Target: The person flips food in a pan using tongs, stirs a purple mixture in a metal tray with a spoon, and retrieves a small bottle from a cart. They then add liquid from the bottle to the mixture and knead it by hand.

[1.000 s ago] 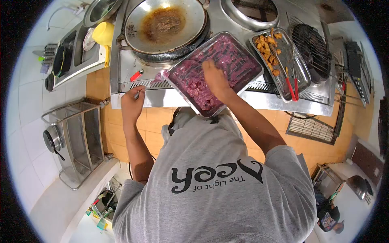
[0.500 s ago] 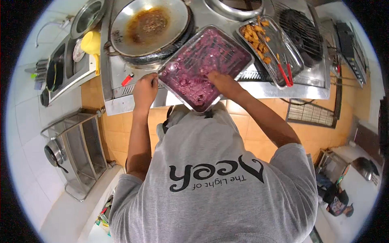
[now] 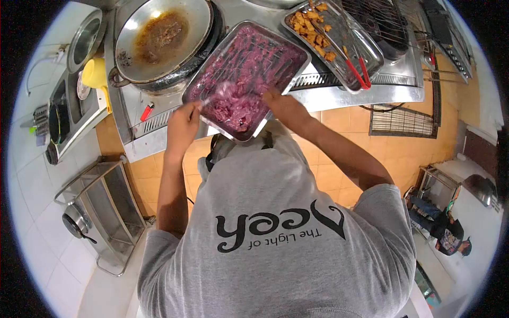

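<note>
A rectangular metal tray (image 3: 304, 66) of wet, purplish-red pieces sits tilted in front of me; the pieces are heaped toward its near corner. My left hand (image 3: 183, 127) is closed at the tray's left edge. A pale, motion-blurred streak (image 3: 216, 94) runs from its fingers over the food; what it is cannot be made out. Across the tray, my right hand (image 3: 289, 111) has its fingers curled over the near right rim. Beyond the tray on the left stands a wide wok (image 3: 127, 55) with brown oily residue in it.
Fried pieces and red-handled tongs (image 3: 358, 71) lie in a second tray (image 3: 374, 50) at right. A red lighter (image 3: 147, 112) rests on the steel counter (image 3: 132, 140). Left are a yellow dipper (image 3: 94, 73) and a sink. Another person (image 3: 448, 236) is in the right background.
The view has shifted, so counter items appear further left and higher. My right hand has drawn from inside the tray to its rim. A blurred streak now shows by my left hand.
</note>
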A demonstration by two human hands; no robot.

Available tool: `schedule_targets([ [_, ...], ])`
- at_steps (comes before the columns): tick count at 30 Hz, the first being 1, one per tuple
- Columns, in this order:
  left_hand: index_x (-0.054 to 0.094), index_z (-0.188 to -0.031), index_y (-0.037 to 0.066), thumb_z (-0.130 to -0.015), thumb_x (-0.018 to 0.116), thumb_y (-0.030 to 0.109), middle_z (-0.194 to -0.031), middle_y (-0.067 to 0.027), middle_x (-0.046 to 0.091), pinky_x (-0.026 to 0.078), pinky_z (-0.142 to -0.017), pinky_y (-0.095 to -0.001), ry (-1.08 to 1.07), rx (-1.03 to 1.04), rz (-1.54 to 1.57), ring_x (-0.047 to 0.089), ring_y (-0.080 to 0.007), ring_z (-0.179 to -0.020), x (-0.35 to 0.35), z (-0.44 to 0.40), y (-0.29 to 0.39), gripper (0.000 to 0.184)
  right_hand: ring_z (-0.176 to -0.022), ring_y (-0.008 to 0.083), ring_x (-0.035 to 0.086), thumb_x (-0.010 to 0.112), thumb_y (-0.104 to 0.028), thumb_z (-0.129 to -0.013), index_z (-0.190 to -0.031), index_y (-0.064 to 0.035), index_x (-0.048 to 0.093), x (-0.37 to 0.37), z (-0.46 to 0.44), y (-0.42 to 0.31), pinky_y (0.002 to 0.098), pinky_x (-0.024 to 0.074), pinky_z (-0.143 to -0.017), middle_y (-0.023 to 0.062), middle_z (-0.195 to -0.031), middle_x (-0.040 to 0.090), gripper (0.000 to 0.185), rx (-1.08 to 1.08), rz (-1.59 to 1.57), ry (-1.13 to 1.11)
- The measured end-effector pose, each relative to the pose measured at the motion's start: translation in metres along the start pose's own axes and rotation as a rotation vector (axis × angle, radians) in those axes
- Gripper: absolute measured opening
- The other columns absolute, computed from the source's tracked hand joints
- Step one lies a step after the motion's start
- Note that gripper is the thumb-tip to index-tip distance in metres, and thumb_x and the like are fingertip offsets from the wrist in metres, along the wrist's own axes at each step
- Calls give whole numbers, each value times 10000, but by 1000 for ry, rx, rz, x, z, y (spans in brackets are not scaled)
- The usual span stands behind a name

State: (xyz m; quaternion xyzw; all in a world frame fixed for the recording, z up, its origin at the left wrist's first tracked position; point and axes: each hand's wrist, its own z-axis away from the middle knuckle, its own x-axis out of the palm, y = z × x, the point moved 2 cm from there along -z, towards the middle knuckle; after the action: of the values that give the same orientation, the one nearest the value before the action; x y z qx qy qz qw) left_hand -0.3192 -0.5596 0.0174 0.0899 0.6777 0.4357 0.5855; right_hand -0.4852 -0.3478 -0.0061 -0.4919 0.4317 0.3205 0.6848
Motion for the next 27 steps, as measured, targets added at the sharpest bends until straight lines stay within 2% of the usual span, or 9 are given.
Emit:
schedule_targets([
  [1,647,-929,20,-809,544,90,-846,-198,630,474,-649,-395,66,29,-16,613,-356,-747,2,-8,-1,173,-718,368,619,464,-8,-781,-1049,-7,419,1,6,-6,427,528,-595,205,-973,537,272,-65,-35,37],
  [2,647,-931,24,-810,544,93,-844,-201,627,473,-655,-401,100,78,-33,609,-363,-759,9,-18,3,173,-720,374,616,458,-8,-785,-1051,-14,423,1,7,-8,441,522,-605,199,-998,526,268,-17,-37,-74],
  [6,655,-922,29,-805,544,91,-808,-203,624,482,-660,-397,-56,102,-116,605,-366,-744,31,-25,6,173,-724,376,612,440,-21,-797,-1020,-14,414,-19,11,-4,440,520,-615,204,-1001,524,225,3,-101,-9],
  [9,658,-917,27,-805,544,84,-796,-201,625,483,-650,-392,-256,-59,-130,612,-359,-721,21,-11,20,169,-732,375,612,436,-27,-799,-990,-17,408,-12,14,-7,437,520,-617,212,-1000,528,193,-31,-105,-36],
  [12,659,-906,23,-807,539,70,-775,-198,626,478,-633,-387,-174,52,46,620,-346,-709,14,-1,5,163,-719,377,615,437,-34,-800,-977,-14,411,-1,4,-24,435,521,-596,225,-991,535,180,-56,-56,-56],
  [16,656,-878,13,-790,541,64,-739,-187,624,476,-609,-384,69,7,-99,619,-341,-681,-14,-11,-7,153,-687,379,615,448,-22,-793,-968,1,413,2,-12,-3,427,525,-566,224,-954,541,180,68,43,109],
  [19,654,-882,12,-781,547,71,-732,-192,620,468,-600,-388,4,-59,-302,612,-342,-658,-15,-6,-15,159,-702,374,617,458,-11,-787,-956,6,418,-16,-30,16,420,529,-568,225,-932,546,174,206,101,154],
  [24,655,-901,14,-793,544,89,-724,-201,610,464,-598,-362,-166,-20,-19,607,-338,-645,4,11,-9,172,-715,371,617,455,2,-794,-959,9,423,5,-45,41,414,532,-588,217,-953,542,168,241,145,125],
  [27,655,-897,11,-801,547,104,-730,-199,614,465,-605,-351,-23,-20,96,610,-334,-651,3,3,-14,172,-715,363,618,465,20,-779,-993,0,431,10,-23,22,405,533,-593,199,-987,537,218,65,79,61],
])
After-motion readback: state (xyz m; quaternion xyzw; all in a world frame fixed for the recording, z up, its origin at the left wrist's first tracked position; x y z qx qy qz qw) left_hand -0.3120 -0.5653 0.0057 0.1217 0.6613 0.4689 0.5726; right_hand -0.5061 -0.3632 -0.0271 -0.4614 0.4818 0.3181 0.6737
